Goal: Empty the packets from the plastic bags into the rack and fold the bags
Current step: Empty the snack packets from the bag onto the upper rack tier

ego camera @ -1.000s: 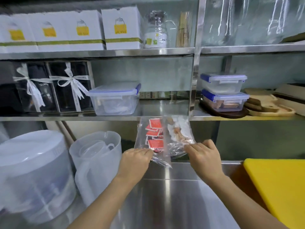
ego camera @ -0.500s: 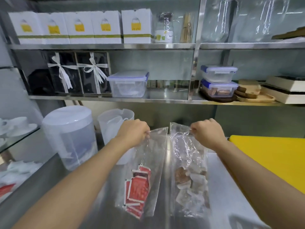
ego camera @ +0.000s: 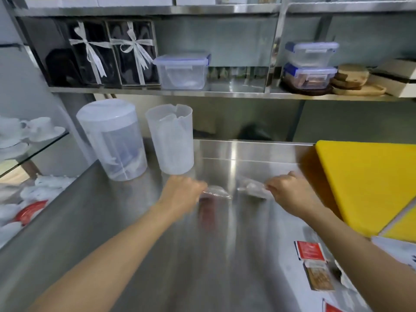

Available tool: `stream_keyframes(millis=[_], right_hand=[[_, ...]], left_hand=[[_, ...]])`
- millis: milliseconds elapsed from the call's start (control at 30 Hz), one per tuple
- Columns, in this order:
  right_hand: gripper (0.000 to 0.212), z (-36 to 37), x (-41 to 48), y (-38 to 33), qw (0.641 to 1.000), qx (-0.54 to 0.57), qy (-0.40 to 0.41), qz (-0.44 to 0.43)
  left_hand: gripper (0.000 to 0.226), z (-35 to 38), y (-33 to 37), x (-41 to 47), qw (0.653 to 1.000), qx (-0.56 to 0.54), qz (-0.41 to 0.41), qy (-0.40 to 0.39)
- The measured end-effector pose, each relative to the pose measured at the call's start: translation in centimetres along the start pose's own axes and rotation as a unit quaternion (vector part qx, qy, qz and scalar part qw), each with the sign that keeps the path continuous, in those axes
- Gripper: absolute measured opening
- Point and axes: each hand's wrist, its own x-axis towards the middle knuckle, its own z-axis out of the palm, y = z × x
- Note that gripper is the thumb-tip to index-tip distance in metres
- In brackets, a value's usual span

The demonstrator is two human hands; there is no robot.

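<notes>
Though both blur, each hand point(ego camera: 182, 194) point(ego camera: 290, 194) grips a bag point(ego camera: 216, 191) point(ego camera: 252, 188)

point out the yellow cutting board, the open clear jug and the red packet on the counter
yellow cutting board point(ego camera: 369, 183), head view, middle of its top face
open clear jug point(ego camera: 173, 145), head view, its side wall
red packet point(ego camera: 310, 250), head view, its printed face

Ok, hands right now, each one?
Left hand: closed on a clear bag.
Right hand: closed on another clear bag.
</notes>
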Motion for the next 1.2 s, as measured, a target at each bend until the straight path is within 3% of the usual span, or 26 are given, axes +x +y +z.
stream_keyframes(millis=[133, 233, 367, 467, 533, 600, 667, 767, 867, 1033, 1100, 1200], right_hand=[[0.016, 4.5, -6.4, -2.2, 0.974, 0.0, -0.219, -0.061], [0.016, 6.2, -10.1, -3.9, 0.954, -0.001, -0.285, -0.095], [0.027, 7.0, -12.7, -5.3, 0.947, 0.034, -0.303, -0.097], [0.033, 7.0, -13.4, -5.9, 0.953, 0.037, -0.287, -0.085], [0.033, 6.7, -13.7, -6.3, 0.955, 0.042, -0.286, -0.067], [0.035, 6.3, -13.7, -6.6, 0.952, 0.048, -0.298, -0.052], [0.033, 5.6, -13.7, -6.6, 0.945, 0.062, -0.319, -0.036], [0.025, 5.0, -13.7, -6.4, 0.933, 0.121, -0.338, 0.003], [0.03, 4.9, -14.1, -6.2, 0.929, 0.174, -0.324, 0.044], [0.033, 5.4, -14.6, -6.8, 0.925, 0.215, -0.293, 0.114], [0.036, 5.6, -14.6, -7.3, 0.914, 0.245, -0.27, 0.18], [0.058, 5.3, -14.4, -8.2, 0.887, 0.318, -0.231, 0.241]], left_hand=[[0.026, 4.1, 4.2, -6.6, 0.991, -0.062, 0.095, -0.067], [0.023, 6.4, 6.4, -10.6, 0.981, -0.053, 0.153, -0.104], [0.039, 8.9, 8.3, -13.2, 0.971, -0.071, 0.163, -0.162], [0.029, 7.5, 8.8, -13.5, 0.972, -0.086, 0.146, -0.163], [0.04, 6.6, 9.0, -13.3, 0.963, -0.1, 0.125, -0.216], [0.052, 5.3, 9.0, -12.7, 0.936, -0.136, 0.094, -0.309], [0.047, 4.4, 9.0, -11.8, 0.917, -0.189, 0.061, -0.347], [0.038, 4.0, 10.0, -10.3, 0.874, -0.365, -0.046, -0.317], [0.045, 4.1, 12.8, -8.9, 0.783, -0.531, -0.156, -0.282], [0.054, 5.4, 16.6, -7.0, 0.703, -0.591, -0.283, -0.276], [0.046, 5.5, 17.1, -6.2, 0.662, -0.62, -0.334, -0.258], [0.006, 5.1, 17.6, -5.6, 0.624, -0.657, -0.353, -0.233]])
